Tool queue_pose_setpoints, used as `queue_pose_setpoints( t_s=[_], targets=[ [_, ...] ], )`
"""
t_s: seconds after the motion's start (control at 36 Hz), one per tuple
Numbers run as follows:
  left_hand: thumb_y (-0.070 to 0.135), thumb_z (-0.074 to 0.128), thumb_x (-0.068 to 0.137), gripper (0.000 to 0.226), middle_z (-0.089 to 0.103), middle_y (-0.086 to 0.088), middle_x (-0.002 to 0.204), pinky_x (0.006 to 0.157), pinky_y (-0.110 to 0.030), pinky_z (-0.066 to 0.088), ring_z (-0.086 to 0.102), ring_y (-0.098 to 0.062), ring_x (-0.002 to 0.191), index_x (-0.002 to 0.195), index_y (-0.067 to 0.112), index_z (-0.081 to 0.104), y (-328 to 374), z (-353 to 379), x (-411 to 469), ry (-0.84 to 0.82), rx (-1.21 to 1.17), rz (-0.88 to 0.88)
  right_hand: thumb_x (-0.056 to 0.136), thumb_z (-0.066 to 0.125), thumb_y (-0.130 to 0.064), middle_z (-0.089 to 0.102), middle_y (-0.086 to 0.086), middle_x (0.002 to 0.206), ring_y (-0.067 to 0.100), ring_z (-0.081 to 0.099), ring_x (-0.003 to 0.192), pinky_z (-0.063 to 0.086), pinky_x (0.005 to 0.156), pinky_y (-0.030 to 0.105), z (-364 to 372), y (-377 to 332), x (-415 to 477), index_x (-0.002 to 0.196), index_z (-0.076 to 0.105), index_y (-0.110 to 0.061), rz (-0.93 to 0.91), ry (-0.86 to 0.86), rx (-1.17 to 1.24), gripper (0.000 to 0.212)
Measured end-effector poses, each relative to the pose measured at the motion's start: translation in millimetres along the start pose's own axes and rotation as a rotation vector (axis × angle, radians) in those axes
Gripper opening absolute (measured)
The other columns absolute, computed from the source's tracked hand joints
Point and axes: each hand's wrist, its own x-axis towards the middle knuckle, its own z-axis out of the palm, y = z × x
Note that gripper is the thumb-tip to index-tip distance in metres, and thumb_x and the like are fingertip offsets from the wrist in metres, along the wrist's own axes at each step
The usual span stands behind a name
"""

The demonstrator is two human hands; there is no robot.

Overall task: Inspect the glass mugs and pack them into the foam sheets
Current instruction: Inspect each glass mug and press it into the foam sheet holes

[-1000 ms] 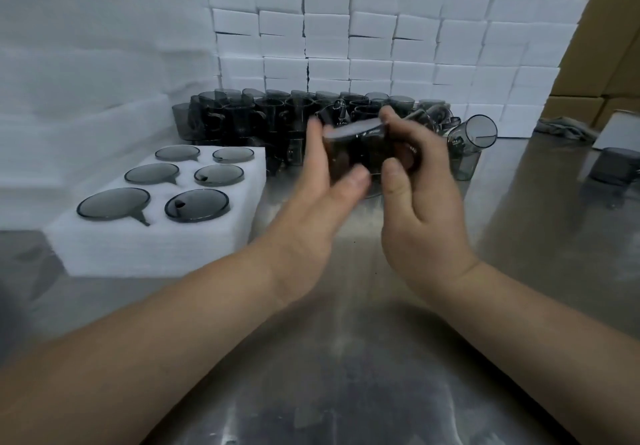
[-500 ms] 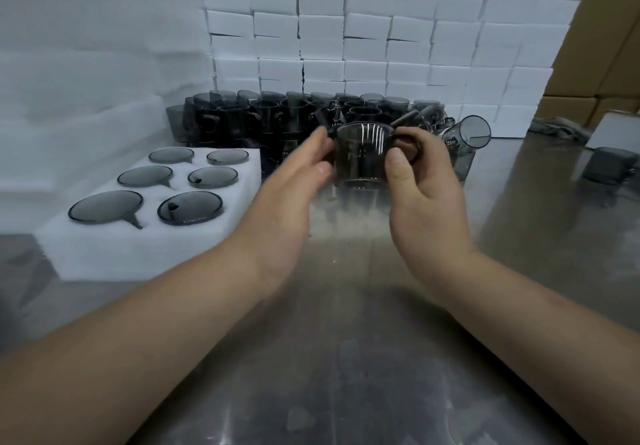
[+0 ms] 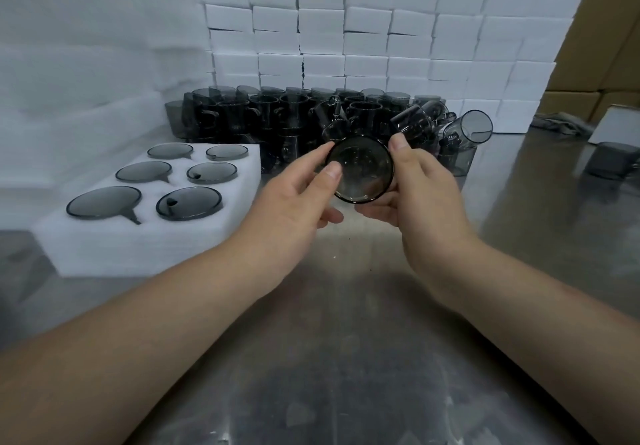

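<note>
Steel-looking table (image 3: 346, 358); round smoky glass mug (image 3: 360, 171)

Looks like a packing station in a factory or warehouse. Told by the bare steel table (image 3: 346, 358), dull and scuffed; by dozens of identical smoked glass mugs (image 3: 273, 115) crowded at its far side; by a thick white foam sheet (image 3: 138, 247) with six more sunk into cut holes; by a tall wall of stacked white blocks (image 3: 381, 29) behind; by brown cardboard cartons (image 3: 616, 36) piled at the right.
</note>
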Motion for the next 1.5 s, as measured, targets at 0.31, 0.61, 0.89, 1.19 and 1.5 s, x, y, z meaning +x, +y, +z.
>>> queue_pose_setpoints(
  t_s=[0.31,0.61,0.89,1.19,1.5],
  targets=[
    [0.043,0.056,0.076,0.018,0.04,0.005,0.123,0.097,-0.007,0.024,0.038,0.005,0.115,0.09,0.031,0.052,10,-5,-7,0.172,0.523,0.396,0.087,0.054,-0.046,0.061,0.005,0.059,0.016,0.061,0.048,0.053,0.051,0.025,0,1,1,0.08,0.065,-0.006,0.008,0.04,-0.07,0.042],
    [0.064,0.047,0.072,0.073,-0.002,0.003,0.156,0.113,-0.041,0.002,0.01,-0.021,0.141,0.14,0.043,0.028,7,-7,-1,-0.031,1.262,0.185,0.082,0.062,-0.045,0.055,0.005,0.061,0.013,0.059,0.045,0.055,0.057,0.037,3,-2,-8,0.067,0.062,-0.018,-0.068,-0.015,-0.186,0.031],
    [0.036,0.066,0.075,0.017,0.044,0.0,0.138,0.106,-0.044,0.024,0.045,-0.02,0.115,0.085,0.023,0.07,7,-7,-2,0.033,1.076,0.331,0.087,0.056,-0.045,0.055,-0.009,0.048,0.013,0.06,0.047,0.053,0.051,0.025,3,3,-7,0.058,0.06,-0.028,-0.064,-0.052,-0.144,0.034],
    [0.047,0.056,0.082,0.06,0.011,-0.004,0.154,0.107,-0.037,0.016,0.035,-0.026,0.124,0.137,0.04,0.036,7,-2,-3,0.077,1.233,0.188,0.086,0.058,-0.044,0.063,-0.006,0.058,0.012,0.065,0.052,0.058,0.063,0.036,6,7,-9,0.073,0.062,-0.03,-0.069,-0.088,-0.159,0.02],
    [0.037,0.049,0.089,0.043,-0.034,0.002,0.144,0.11,-0.052,-0.007,-0.02,-0.027,0.139,0.119,0.04,0.018,4,1,-2,-0.008,1.407,0.322,0.086,0.057,-0.044,0.062,-0.003,0.056,0.018,0.064,0.051,0.057,0.066,0.045,5,4,-11,0.071,0.059,-0.023,-0.071,-0.068,-0.195,0.026]
  ],
)
